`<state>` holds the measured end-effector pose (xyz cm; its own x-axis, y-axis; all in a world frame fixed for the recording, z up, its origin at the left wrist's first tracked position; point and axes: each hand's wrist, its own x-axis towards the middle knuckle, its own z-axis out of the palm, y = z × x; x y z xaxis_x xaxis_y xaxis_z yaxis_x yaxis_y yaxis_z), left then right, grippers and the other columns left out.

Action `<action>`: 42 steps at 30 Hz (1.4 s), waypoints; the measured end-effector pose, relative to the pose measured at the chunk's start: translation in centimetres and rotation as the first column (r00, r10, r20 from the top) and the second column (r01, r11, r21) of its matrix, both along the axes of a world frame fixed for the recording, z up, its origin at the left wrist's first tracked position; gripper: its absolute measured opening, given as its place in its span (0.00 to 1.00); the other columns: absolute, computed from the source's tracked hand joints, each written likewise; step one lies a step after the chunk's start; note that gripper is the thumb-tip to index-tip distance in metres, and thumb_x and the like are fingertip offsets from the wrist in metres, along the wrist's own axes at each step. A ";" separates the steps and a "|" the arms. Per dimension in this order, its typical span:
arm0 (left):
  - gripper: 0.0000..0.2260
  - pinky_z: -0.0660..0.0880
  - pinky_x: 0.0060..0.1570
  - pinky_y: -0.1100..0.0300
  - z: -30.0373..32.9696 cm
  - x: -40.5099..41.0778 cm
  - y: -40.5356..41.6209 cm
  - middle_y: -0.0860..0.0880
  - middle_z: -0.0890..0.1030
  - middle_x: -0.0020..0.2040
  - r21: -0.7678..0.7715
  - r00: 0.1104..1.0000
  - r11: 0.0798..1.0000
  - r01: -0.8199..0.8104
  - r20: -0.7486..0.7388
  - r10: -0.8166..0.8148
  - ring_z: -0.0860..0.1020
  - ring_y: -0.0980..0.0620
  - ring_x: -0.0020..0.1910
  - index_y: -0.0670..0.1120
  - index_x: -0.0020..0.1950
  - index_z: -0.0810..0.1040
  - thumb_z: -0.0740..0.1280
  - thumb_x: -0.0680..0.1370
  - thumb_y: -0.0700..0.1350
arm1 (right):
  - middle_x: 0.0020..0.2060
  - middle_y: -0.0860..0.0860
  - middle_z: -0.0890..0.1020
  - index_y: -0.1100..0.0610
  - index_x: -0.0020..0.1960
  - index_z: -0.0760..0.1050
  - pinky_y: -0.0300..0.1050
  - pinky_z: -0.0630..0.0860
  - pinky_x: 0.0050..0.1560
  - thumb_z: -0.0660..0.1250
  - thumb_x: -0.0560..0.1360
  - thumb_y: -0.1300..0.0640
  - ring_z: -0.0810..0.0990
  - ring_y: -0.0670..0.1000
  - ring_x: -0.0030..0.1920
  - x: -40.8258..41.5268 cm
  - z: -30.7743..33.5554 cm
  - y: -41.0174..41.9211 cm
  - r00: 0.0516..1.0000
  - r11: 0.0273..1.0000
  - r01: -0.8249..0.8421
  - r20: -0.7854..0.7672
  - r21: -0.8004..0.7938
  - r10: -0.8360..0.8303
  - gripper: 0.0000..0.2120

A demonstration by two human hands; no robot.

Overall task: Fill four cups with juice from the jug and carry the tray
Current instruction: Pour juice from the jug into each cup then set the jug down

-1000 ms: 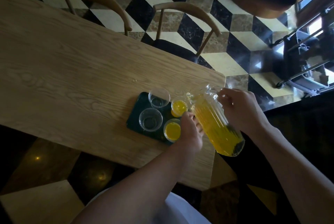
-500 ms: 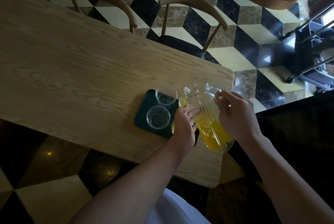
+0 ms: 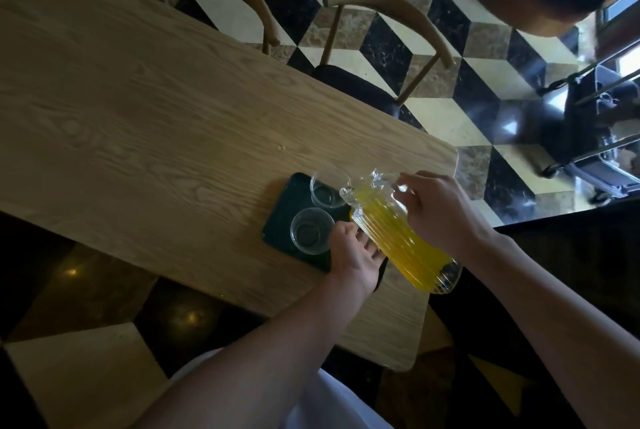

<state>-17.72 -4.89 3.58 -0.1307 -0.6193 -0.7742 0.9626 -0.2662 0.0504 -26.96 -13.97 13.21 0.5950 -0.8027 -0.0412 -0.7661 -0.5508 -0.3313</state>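
A dark green tray [image 3: 282,217] lies near the table's right end. Two clear empty cups stand on its left side: the far cup [image 3: 325,190] and the near cup [image 3: 310,230]. The two cups with juice are hidden behind the jug and my left hand. My right hand [image 3: 438,210] grips the handle of the ribbed glass jug [image 3: 398,234], which is tilted, its spout over the far empty cup's rim. My left hand [image 3: 353,257] supports the jug's side from below with its fingers straight. No juice stream is visible.
The wooden table [image 3: 138,124] has its right edge just past the tray. Two wooden chairs [image 3: 388,44] stand at its far side on a checkered floor. A dark metal cart [image 3: 588,131] is at the far right. A small droplet [image 3: 281,147] lies on the tabletop.
The jug has shifted left and tipped further, its spout going from the filled far-right cup to the empty far-left cup. My left hand followed under it. Both filled cups became hidden.
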 end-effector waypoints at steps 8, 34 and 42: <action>0.19 0.63 0.72 0.40 -0.5 1.0 -0.8 0.40 0.78 0.65 0.003 1.000 1.000 -0.005 -0.027 0.005 0.74 0.40 0.66 0.46 0.66 0.76 0.53 0.79 0.48 | 0.46 0.57 0.85 0.60 0.53 0.83 0.53 0.79 0.44 0.66 0.80 0.59 0.83 0.58 0.45 1.8 -0.7 -1.7 0.996 0.997 -0.047 -0.070 0.065 0.052 0.09; 0.24 0.62 0.73 0.36 -1.3 0.4 -0.8 0.38 0.75 0.68 -0.008 0.994 1.000 0.022 -0.105 -0.023 0.72 0.37 0.68 0.46 0.73 0.72 0.53 0.78 0.48 | 0.43 0.55 0.83 0.56 0.45 0.81 0.54 0.80 0.41 0.64 0.79 0.57 0.82 0.58 0.44 3.3 -1.1 -3.6 0.960 0.977 0.046 -0.280 0.206 0.014 0.08; 0.24 0.61 0.73 0.36 -1.4 0.4 -0.9 0.38 0.75 0.68 -0.009 0.992 1.000 0.019 -0.124 -0.020 0.72 0.36 0.69 0.45 0.73 0.72 0.53 0.78 0.48 | 0.49 0.57 0.84 0.58 0.52 0.82 0.54 0.80 0.47 0.64 0.79 0.59 0.83 0.59 0.49 3.9 -0.7 -3.7 0.948 0.974 0.075 -0.318 0.214 -0.003 0.09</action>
